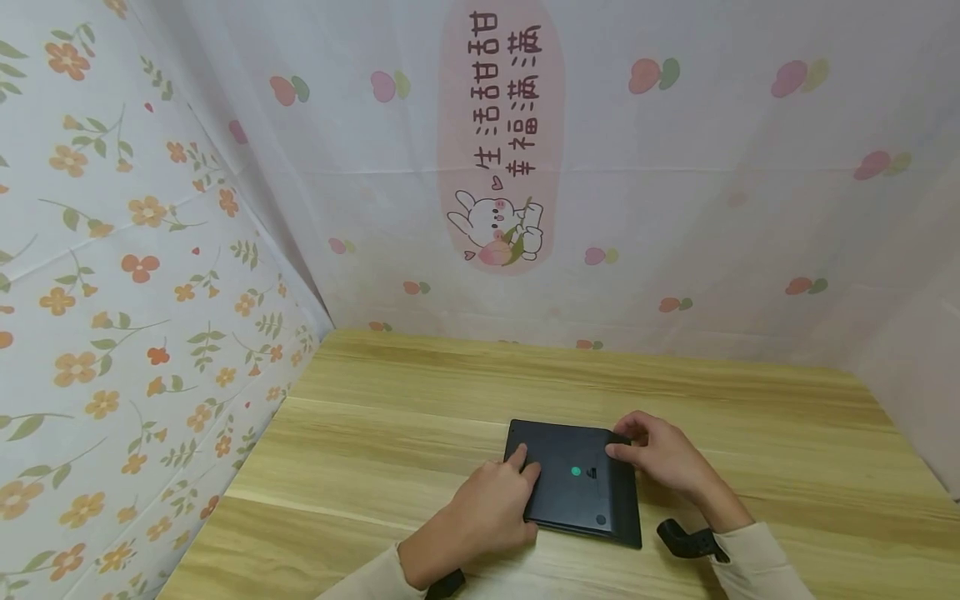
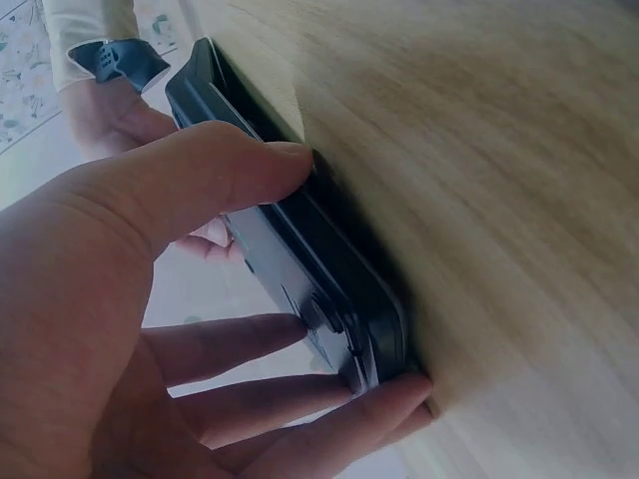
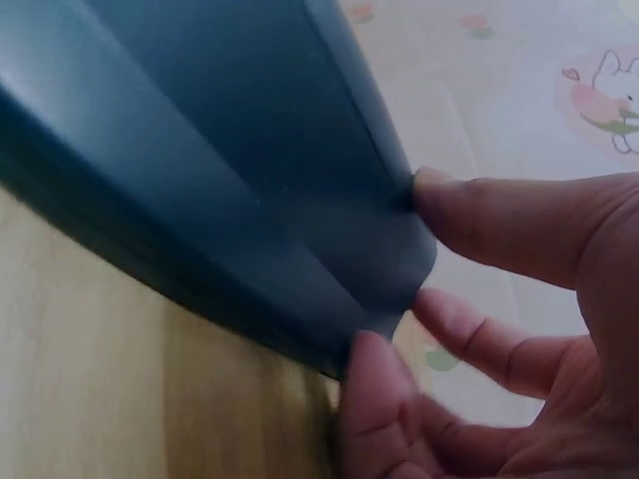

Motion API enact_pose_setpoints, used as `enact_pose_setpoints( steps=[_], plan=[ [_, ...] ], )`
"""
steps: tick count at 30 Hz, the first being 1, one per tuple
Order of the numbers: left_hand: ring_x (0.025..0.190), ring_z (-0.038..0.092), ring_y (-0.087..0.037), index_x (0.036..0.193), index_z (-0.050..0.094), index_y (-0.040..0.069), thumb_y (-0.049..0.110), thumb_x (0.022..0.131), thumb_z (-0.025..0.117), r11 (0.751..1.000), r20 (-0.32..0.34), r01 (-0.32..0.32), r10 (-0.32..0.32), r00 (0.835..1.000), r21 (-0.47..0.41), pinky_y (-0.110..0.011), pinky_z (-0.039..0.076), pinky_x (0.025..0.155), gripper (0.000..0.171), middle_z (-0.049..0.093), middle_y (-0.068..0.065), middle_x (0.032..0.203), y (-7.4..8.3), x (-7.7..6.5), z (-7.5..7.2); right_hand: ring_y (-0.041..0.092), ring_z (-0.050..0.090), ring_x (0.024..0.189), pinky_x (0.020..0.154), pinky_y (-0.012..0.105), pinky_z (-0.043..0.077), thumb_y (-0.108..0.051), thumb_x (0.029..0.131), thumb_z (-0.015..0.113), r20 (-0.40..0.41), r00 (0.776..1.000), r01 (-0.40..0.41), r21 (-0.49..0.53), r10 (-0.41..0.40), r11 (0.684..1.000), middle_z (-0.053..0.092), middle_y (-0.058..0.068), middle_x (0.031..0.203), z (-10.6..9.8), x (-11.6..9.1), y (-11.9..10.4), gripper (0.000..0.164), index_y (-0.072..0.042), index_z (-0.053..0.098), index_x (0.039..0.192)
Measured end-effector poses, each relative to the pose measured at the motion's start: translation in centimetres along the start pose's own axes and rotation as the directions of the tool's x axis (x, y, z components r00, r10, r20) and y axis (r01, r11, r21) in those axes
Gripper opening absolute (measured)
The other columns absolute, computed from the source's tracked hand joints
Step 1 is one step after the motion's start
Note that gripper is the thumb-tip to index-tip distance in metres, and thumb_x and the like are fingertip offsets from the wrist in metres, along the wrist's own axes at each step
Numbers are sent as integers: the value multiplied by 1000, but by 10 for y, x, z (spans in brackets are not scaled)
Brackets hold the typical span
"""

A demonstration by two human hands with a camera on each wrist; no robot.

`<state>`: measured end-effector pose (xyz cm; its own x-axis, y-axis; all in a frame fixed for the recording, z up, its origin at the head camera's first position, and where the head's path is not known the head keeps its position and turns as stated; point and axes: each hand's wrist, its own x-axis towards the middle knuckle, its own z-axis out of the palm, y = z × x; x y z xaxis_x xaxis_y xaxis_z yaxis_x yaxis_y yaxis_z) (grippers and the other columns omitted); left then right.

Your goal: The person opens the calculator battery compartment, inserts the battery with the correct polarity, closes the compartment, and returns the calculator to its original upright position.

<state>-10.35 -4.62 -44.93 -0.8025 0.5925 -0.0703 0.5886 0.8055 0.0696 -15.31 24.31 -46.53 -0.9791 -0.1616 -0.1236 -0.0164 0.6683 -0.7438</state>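
Note:
A black desktop calculator (image 1: 562,492) lies face down close over the wooden table, its back with a green round sticker (image 1: 576,472) and a small battery-cover latch (image 1: 592,472) turned up. My left hand (image 1: 487,500) grips its left end, thumb along the near edge and fingers reaching over the back. At the far right corner, my right hand (image 1: 667,454) holds the raised, sloping end of the calculator. The right wrist view shows the thumb and fingertips at the corner of the calculator (image 3: 200,200). Its keys and display face are hidden underneath.
The light wooden table (image 1: 360,467) reaches to a white printed curtain (image 1: 600,167) at the back. A floral curtain (image 1: 112,292) hangs on the left. Black wrist-camera mounts sit at the right wrist (image 1: 678,540) and the left wrist (image 1: 446,585).

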Motion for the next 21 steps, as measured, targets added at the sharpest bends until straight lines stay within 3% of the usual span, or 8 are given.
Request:
enact_pose_setpoints(
  steps=[9,16,21],
  plan=[
    [112,78,-31,142,72,7,41,88,87,1000,-16,-16,16,1000,8,-33,64,86,65,65,-23,150,-3,-1,1,30,67,106,90,52,57,-22,101,83,-18,999,44,-35,-45,998,73,14,122,3,-1,-6,35,-1,71,126],
    [111,78,-30,141,73,7,42,88,88,1000,-26,-21,21,999,23,-32,64,85,65,66,-24,148,-2,-1,1,38,69,112,96,61,56,-34,101,83,-27,1000,4,-116,-8,993,72,22,127,-1,-5,-8,47,3,70,125],
    [109,78,-30,140,73,6,42,88,88,998,-33,-29,30,999,47,-32,64,82,65,67,-25,146,-1,-1,2,42,69,116,95,61,57,-38,101,82,-20,1000,-9,-136,7,991,72,23,129,-3,-7,-10,53,5,70,128]
  ],
)
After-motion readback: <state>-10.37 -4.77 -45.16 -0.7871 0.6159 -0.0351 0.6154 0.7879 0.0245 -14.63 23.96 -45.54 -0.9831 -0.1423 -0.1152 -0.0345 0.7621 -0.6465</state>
